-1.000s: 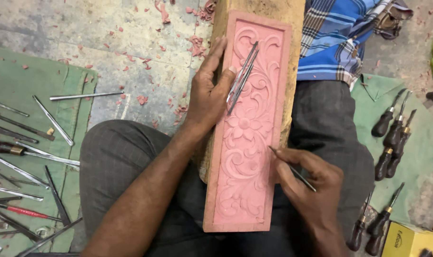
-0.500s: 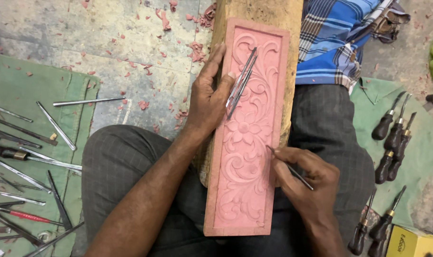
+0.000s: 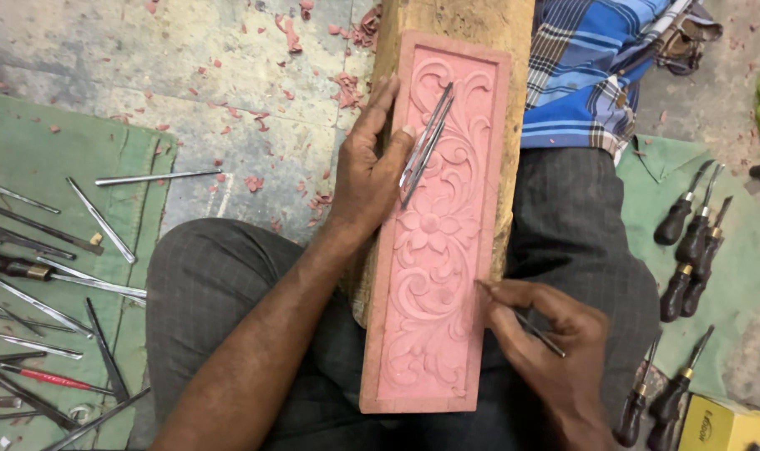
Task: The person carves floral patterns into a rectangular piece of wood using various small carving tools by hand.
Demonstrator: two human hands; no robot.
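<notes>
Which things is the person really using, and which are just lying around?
In use:
pink panel, with carved flowers
wooden block under it
left hand, holding spare thin tools on the panel
right hand, with a thin tool at the panel's edge

Lying about:
metal tools on green cloth
dark-handled tools
pink chips
yellow box

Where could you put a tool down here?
Barest: the grey floor between green mat and pink carved panel, only scattered pink chips. Crowded: metal tools cover the left mat, and wooden-handled chisels cover the right green cloth.
</notes>
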